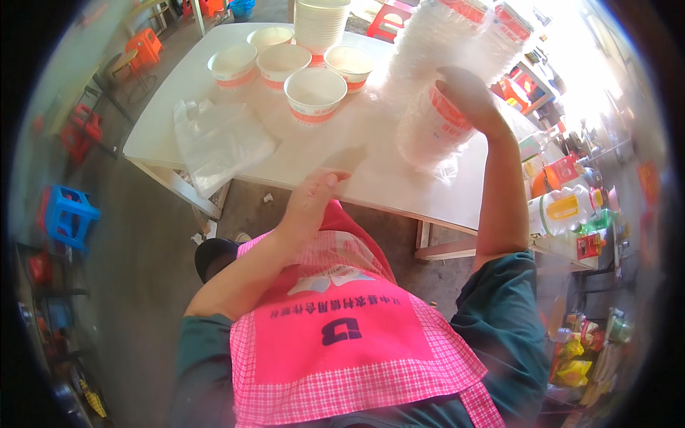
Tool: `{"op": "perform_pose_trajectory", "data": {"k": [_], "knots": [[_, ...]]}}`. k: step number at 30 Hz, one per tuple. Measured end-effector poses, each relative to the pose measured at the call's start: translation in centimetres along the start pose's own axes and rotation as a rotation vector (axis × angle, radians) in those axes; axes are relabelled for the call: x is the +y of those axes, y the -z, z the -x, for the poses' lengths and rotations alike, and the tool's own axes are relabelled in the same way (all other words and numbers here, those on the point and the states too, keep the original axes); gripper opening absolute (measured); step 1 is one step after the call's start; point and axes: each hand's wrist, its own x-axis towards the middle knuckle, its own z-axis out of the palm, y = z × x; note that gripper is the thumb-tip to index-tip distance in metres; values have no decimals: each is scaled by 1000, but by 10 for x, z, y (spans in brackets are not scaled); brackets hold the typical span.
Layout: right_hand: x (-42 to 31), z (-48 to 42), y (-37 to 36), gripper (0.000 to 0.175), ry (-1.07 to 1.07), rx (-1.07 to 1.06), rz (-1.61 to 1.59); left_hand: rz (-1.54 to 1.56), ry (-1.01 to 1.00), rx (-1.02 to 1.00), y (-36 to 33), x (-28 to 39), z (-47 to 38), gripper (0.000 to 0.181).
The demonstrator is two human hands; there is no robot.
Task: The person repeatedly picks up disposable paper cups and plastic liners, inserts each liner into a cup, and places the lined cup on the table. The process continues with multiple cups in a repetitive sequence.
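My left hand hovers at the near edge of the white table, fingers loosely bent and holding nothing visible. My right hand is raised at a stack of paper bowls in clear plastic wrap, its thumb and fingers slightly apart. Whether it touches the wrap I cannot tell. Taller wrapped stacks rise behind it, partly washed out by glare. Left of these, several single white paper bowls with red bands stand upright, the nearest bowl among them. Behind them is a tall nested bowl stack.
Thin clear plastic bags lie on the table's left side and hang over its edge. At right, a side table holds a large plastic jug and other bottles. A blue stool stands on the floor at left. A pink apron covers my front.
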Motion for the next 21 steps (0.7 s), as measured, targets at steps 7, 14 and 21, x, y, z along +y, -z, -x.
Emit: {"op": "perform_pose_trajectory", "data": {"k": [7,14,21], "knots": [[15,7,-19,43,116,-14,173,-1240,-483,283,104,21,2,39],[-76,6,-29,46,374,307,520,-1427,-165,221,168,29,6,17],[-224,-15,-182,55,541,-132,-448,-827,289,343,193,37,-14,30]]}}
